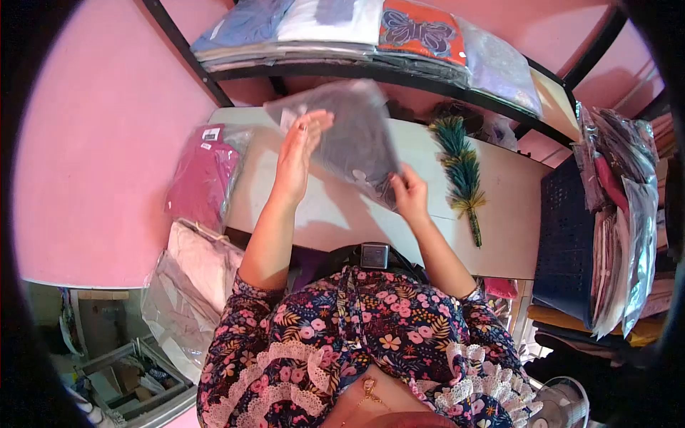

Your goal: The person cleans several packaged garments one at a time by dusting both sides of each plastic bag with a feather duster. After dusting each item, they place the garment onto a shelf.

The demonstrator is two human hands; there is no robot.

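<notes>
Left hand [303, 153] open, palm flat against bagged grey garment [360, 128], steadying it; right hand [409, 194] grips lower corner, holding it tilted above worktop [503, 182].

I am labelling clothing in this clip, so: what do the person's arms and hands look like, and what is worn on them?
The left hand and right hand wear no gloves, and nothing covers the arms below the elbows. The short sleeves are dark navy with pink and orange flowers.
</notes>
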